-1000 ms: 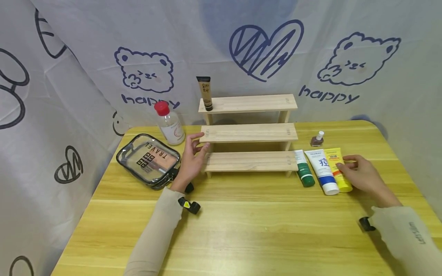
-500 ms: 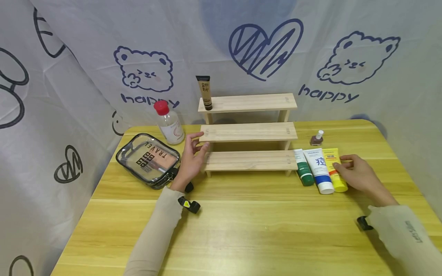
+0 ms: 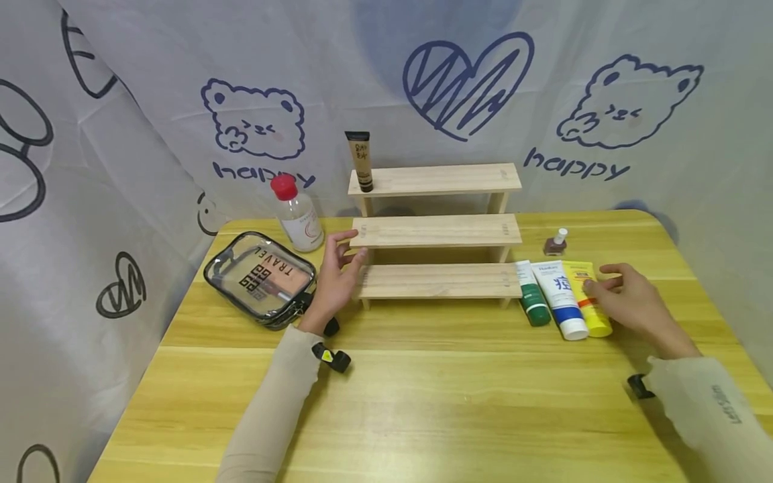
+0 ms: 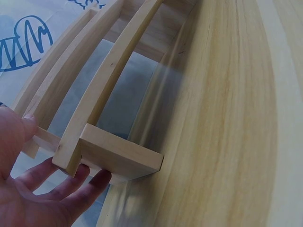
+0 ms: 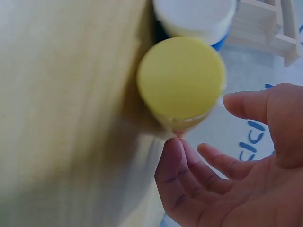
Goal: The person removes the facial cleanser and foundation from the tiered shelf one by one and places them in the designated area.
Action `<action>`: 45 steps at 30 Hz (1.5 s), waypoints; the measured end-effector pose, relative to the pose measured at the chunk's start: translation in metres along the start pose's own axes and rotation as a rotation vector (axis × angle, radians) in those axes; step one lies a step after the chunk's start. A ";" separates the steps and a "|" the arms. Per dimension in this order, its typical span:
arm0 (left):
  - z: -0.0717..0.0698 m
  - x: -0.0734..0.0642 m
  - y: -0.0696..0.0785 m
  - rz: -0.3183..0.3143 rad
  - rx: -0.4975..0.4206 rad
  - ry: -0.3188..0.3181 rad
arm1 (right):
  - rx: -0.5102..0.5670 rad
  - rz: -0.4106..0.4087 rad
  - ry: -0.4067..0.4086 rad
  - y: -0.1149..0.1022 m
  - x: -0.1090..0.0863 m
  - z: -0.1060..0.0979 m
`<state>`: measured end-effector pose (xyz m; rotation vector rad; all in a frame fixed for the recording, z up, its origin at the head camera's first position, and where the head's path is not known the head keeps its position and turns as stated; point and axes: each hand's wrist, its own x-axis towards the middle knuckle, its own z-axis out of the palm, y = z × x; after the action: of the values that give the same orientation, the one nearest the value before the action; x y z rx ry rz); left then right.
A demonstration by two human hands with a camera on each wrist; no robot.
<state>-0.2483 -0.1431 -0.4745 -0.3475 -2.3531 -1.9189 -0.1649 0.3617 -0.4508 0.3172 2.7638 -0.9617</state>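
Note:
My left hand (image 3: 337, 275) rests against the left end of a three-tier wooden shelf (image 3: 435, 231). In the left wrist view its extended fingers (image 4: 83, 187) touch the ends of the boards, with the thumb beside the middle tier. On the right, my right hand (image 3: 631, 302) pinches a yellow tube (image 3: 584, 292) lying on the table, thumb over its upper face and fingertips at its side. In the right wrist view the round yellow cap (image 5: 182, 78) faces the camera. A white tube with a blue band (image 3: 560, 295) lies alongside, then a green and white tube (image 3: 533, 298).
A tan tube with black ends (image 3: 362, 161) stands on the top tier. Left of the shelf are a red-capped bottle (image 3: 300, 218) and a clear travel pouch (image 3: 261, 276). A small nail polish bottle (image 3: 555, 243) stands behind the tubes. Printed cloth (image 3: 459, 100) hangs behind the table.
My right hand shifted the yellow tube, and the white tube beside it, slightly left, then a little back right. My left hand stays at the shelf's end.

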 end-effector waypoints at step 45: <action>0.000 0.001 -0.002 0.013 -0.001 0.004 | 0.341 -0.613 0.038 -0.209 0.003 0.008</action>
<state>-0.2495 -0.1437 -0.4767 -0.3579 -2.3416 -1.9135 -0.2218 0.1971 -0.3354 -0.5074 2.7631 -1.5771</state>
